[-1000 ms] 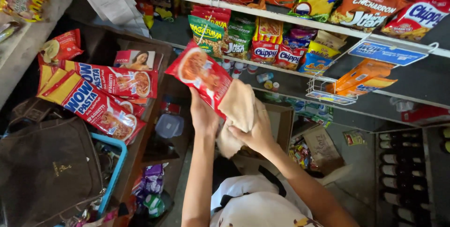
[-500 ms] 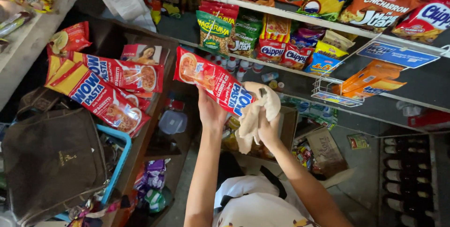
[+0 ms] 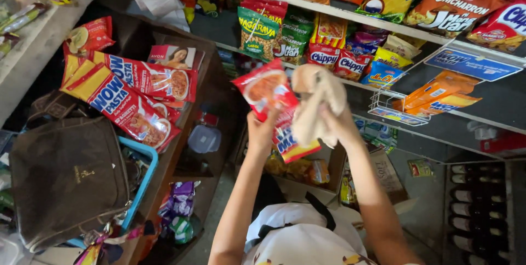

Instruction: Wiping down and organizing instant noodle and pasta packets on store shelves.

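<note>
Basically, you had your left hand (image 3: pixel 262 128) clamped on a red pasta packet (image 3: pixel 274 109), thumb and fingers pinching its lower half, while your right hand (image 3: pixel 334 125) was bunched around a beige cloth (image 3: pixel 318 101) pressed against the packet's right edge. Both were raised in front of you, in the air, just below the wire shelf of snack bags (image 3: pixel 307 40) and well apart from the stack of matching red pasta packets (image 3: pixel 131 101) lying on the wooden counter (image 3: pixel 175 150) to your left. The step in hand looked like wiping the packet down. To do it well, I'd judge you needed a firm left pinch low on the packet so the film stayed flat, and cloth strokes running along the length, away from the gripping fingers, not across them. Packet film crinkles and slips, so light pressure would have served better than scrubbing. Turning the packet would have let the cloth reach the back face, which isn't visible. A brown bag (image 3: pixel 66 177) sat on the blue basket (image 3: pixel 143 183) at lower left, clear of your arms. The small wire rack (image 3: pixel 394 111) with orange packs hung close to your right hand, so a wide sweep there risked a knock.
</note>
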